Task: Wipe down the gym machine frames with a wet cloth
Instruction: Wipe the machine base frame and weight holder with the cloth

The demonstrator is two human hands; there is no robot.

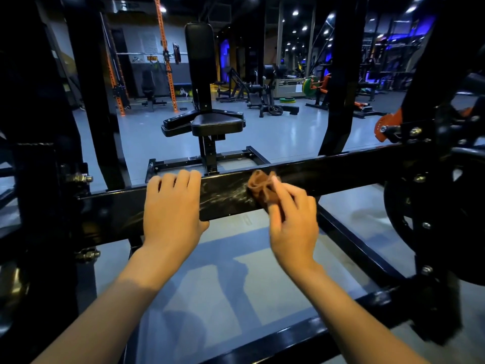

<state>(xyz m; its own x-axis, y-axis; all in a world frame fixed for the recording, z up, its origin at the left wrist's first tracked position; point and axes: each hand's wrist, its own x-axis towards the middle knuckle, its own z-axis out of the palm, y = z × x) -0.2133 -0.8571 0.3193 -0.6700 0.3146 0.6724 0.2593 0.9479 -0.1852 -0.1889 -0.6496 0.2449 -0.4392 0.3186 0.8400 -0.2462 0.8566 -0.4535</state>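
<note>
Grey gym flooring (pixel 288 132) stretches back past a black padded seat (pixel 216 123) and orange racks (pixel 168 61). Close to me runs the black crossbar (pixel 341 172) of the machine frame, streaked with wet smears. My left hand (pixel 172 206) lies on that bar, its 4 fingers hooked over the top edge. My right hand (pixel 294 222) pinches a bunched brown cloth (pixel 262 186) against the bar's face; the cloth sits just beyond the fingertips, slightly blurred, near the left hand but apart from it.
</note>
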